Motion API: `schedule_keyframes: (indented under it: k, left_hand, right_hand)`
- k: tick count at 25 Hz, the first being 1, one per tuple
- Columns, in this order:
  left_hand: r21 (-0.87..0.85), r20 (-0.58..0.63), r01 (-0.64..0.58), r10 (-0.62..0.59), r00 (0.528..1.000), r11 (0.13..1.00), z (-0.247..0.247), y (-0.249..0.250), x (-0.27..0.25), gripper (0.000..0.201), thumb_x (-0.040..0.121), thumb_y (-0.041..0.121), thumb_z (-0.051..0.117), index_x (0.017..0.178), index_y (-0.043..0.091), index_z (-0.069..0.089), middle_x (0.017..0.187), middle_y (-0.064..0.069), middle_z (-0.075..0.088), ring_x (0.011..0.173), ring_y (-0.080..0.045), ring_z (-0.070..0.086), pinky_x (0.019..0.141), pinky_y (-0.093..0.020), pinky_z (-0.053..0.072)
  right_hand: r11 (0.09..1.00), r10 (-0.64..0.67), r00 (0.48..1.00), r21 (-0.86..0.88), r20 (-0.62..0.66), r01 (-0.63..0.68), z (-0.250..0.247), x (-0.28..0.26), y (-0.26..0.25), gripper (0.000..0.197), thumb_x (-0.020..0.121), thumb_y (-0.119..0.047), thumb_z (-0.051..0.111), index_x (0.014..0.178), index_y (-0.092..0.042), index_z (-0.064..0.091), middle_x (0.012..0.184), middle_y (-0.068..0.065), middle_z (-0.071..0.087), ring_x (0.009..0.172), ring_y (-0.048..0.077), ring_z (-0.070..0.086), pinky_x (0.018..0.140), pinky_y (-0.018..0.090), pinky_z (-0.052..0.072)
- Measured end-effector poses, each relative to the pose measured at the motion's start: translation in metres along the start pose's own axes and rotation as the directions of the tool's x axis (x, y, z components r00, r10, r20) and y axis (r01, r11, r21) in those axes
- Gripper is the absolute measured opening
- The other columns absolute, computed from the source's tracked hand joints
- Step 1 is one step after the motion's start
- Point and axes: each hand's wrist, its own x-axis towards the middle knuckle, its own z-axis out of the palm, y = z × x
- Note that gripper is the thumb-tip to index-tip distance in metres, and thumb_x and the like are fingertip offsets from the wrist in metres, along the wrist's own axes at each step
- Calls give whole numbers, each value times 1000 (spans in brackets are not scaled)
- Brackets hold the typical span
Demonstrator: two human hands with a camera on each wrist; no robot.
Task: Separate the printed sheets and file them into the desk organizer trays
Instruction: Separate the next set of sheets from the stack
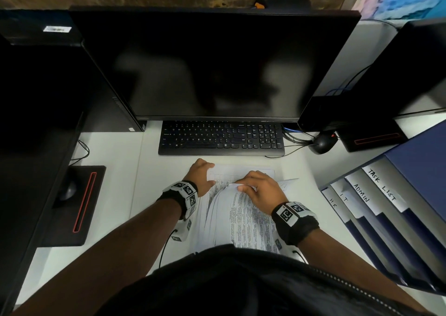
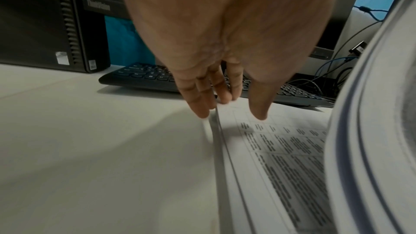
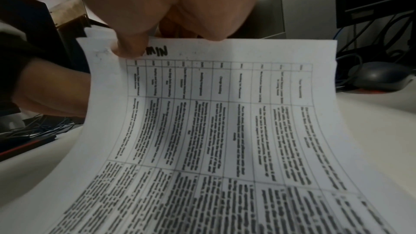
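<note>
A stack of printed sheets point(image 1: 243, 221) lies on the white desk in front of me, each page a table of text. My left hand point(image 1: 209, 173) presses the stack's far left corner with straight fingers point(image 2: 203, 108), thumb on the lower page point(image 2: 281, 149). My right hand point(image 1: 243, 185) grips the upper sheets at their far edge and holds them lifted and curled. In the right wrist view its thumb point(image 3: 128, 49) pinches a top sheet point(image 3: 225, 131) hand-marked with letters ending in "MIN". The blue desk organizer point(image 1: 395, 221) stands at the right, its trays labelled HR, IT, ADMIN and TASK LIST.
A black keyboard point(image 1: 220, 138) lies just beyond the sheets, under a dark monitor point(image 1: 212, 62). A mouse point(image 1: 322, 144) and cables sit at the right of the keyboard. A black computer tower point(image 1: 36, 98) and a second mouse point(image 1: 68, 190) on a pad stand left.
</note>
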Motion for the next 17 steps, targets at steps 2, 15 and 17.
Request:
schedule_keyframes:
  k: [2, 15, 17]
  left_hand:
    - [36, 28, 25, -26, 999, 999, 0, 2, 1, 58, 86, 22, 65, 138, 13, 40, 134, -6, 38, 128, -21, 37, 111, -30, 29]
    - [-107, -116, -72, 59, 991, 992, -13, -1, 3, 9, 87, 15, 61, 95, 19, 57, 99, 2, 61, 100, -19, 58, 86, -28, 44]
    - [-135, -114, -29, 14, 993, 990, -15, -3, 2, 28, 86, 14, 64, 112, 16, 54, 105, 0, 59, 98, -17, 57, 86, -27, 45]
  right_hand:
    - [1000, -6, 999, -27, 33, 7, 0, 3, -1, 21, 93, -32, 55, 106, -23, 69, 92, -6, 64, 88, 13, 55, 79, 33, 47]
    - [997, 15, 996, 76, 89, -21, -2, 11, 3, 15, 88, -32, 62, 96, -23, 71, 94, -12, 61, 93, 6, 50, 83, 26, 44]
    - [995, 25, 995, 93, 95, -34, -2, 13, 2, 15, 86, -31, 63, 96, -23, 72, 95, -14, 60, 95, 6, 49, 85, 26, 43]
